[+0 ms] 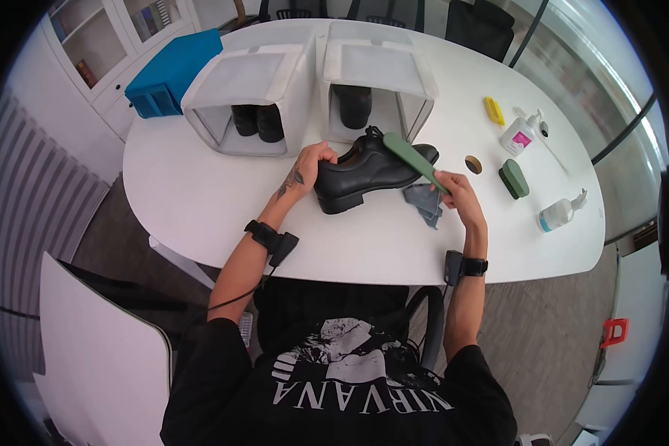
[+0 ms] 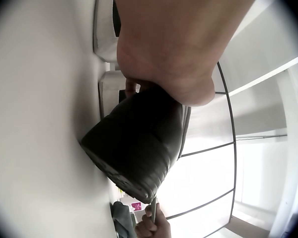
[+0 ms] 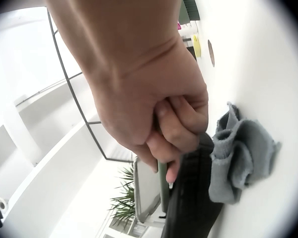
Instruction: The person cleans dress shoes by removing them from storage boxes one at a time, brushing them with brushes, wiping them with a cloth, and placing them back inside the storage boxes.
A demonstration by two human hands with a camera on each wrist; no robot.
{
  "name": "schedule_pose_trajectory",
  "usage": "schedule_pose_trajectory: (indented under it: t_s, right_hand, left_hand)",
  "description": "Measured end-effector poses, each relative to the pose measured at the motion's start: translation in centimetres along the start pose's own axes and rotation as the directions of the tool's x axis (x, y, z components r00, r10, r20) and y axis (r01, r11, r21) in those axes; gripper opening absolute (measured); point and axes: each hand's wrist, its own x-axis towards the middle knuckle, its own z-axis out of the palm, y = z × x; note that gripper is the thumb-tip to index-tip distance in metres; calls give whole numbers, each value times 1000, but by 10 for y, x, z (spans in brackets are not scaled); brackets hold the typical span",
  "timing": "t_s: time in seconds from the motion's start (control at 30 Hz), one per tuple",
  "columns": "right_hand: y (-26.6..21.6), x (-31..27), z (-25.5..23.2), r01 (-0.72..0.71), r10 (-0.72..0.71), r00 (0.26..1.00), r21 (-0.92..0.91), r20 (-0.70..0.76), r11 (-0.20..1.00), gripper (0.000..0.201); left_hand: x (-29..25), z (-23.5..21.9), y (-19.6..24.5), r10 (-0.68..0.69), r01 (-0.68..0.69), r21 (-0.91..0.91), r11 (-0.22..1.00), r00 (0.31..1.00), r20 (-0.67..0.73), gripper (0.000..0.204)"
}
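Note:
A black leather lace-up shoe [image 1: 364, 172] stands on the table with its heel towards my left hand [image 1: 316, 159]. This hand grips the shoe by its heel collar, and in the left wrist view the dark heel [image 2: 134, 144] hides most of the fingers. My right hand [image 1: 459, 195] has its fingers curled round the handle of a long-handled green brush [image 1: 409, 156]. The brush's broad end lies across the shoe's front near the laces, its underside hidden. Beside the shoe, below the brush, a crumpled grey cloth [image 3: 241, 153] lies on the table.
Two white boxes with clear panels [image 1: 249, 82] stand behind, dark footwear inside. A blue case [image 1: 175, 74] is at the back left. To the right are a green brush [image 1: 514, 178], a yellow item [image 1: 493, 111], pump bottles [image 1: 561, 214] and a round table hole [image 1: 473, 164].

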Motion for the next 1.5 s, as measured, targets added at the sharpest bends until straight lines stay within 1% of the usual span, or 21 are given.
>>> schedule_pose_trajectory:
  t_s: [0.07, 0.1, 0.13, 0.2, 0.3, 0.33, 0.4, 0.47, 0.63, 0.73, 0.8, 0.87, 0.9, 1.0, 1.07, 1.13, 1.2, 1.23, 1.27, 1.37, 1.5]
  right_hand:
    - [-1, -5, -6, -88, 101, 960, -62, 262, 994, 43]
    - [-1, -4, -8, -82, 105, 944, -87, 313, 993, 43]
    - [-1, -2, -6, -83, 106, 944, -84, 312, 993, 43]
    - [0, 1, -4, 13, -14, 990, 5, 139, 1000, 43]
    - [3, 0, -3, -28, 30, 995, -22, 92, 999, 41]
    - [1, -1, -4, -23, 25, 995, -23, 93, 999, 41]
    - [-1, -6, -7, -60, 92, 944, -109, 317, 992, 39]
    - [9, 1, -7, 2, 32, 960, -119, 277, 993, 39]
    - [10, 4, -13, 5, -20, 995, 146, 101, 989, 35]
    - [3, -1, -3, -13, 11, 999, 53, 39, 998, 36]
    - [2, -3, -3, -58, 53, 989, 38, 135, 998, 39]
    - [-1, -6, -3, -51, 68, 932, -57, 355, 997, 41]
    - [0, -5, -4, -54, 70, 933, -55, 352, 997, 41]
    - [11, 3, -16, -26, 23, 982, 15, 187, 1000, 40]
    - [14, 8, -19, 3, -5, 995, -27, -103, 1000, 39]
    - [11, 3, -21, -17, 18, 999, 27, -31, 1000, 39]
    - [4, -5, -15, -76, 82, 957, -34, 277, 997, 40]
    - [0, -7, -17, -52, 75, 938, -79, 339, 996, 43]
    - [1, -7, -21, -55, 78, 937, -78, 340, 995, 43]
    - [9, -2, -39, -57, 56, 998, 38, 29, 998, 45]
    - [17, -11, -50, -51, 47, 993, 37, 108, 998, 44]
  left_hand:
    - [-1, 2, 1, -33, 31, -73, 997, 999, -24, 58]
    - [-2, 2, 1, -34, 32, -71, 997, 999, -24, 58]
    - [-3, 2, 2, -11, 9, -60, 998, 999, -31, 58]
    - [-3, 3, 4, 11, -13, -50, 999, 999, -32, 58]
    - [0, 0, 4, 37, -37, 12, 999, 999, 0, 57]
    - [-1, 2, 6, 31, -32, -13, 999, 999, -11, 57]
    - [-5, 3, 10, 22, -23, -36, 999, 999, -23, 57]
    - [-8, 6, 17, 66, -66, -1, 998, 996, -62, 57]
    - [-2, 0, 6, 19, -18, 29, 999, 999, -37, 58]
    - [-5, 2, 13, 53, -51, 45, 998, 998, -45, 58]
    - [-8, 3, 21, 84, -80, 80, 994, 996, -39, 58]
    - [-13, 5, 33, 124, -118, 160, 980, 992, -32, 55]
    - [-14, 5, 37, 122, -116, 160, 980, 992, -28, 55]
    - [-17, 8, 47, 66, -74, 251, 965, 997, 40, 46]
    - [-18, 11, 52, 107, -111, 279, 954, 994, 30, 45]
    - [-16, 8, 49, 109, -117, 287, 951, 993, 45, 45]
    - [-15, 8, 46, 108, -122, 294, 948, 992, 63, 45]
    - [-16, 9, 49, 126, -135, 288, 948, 991, 49, 45]
    - [-17, 9, 51, 143, -147, 282, 948, 989, 36, 45]
    - [-17, 9, 53, 94, -99, 276, 956, 995, 32, 44]
    - [-17, 9, 51, 104, -102, 239, 966, 995, 4, 44]
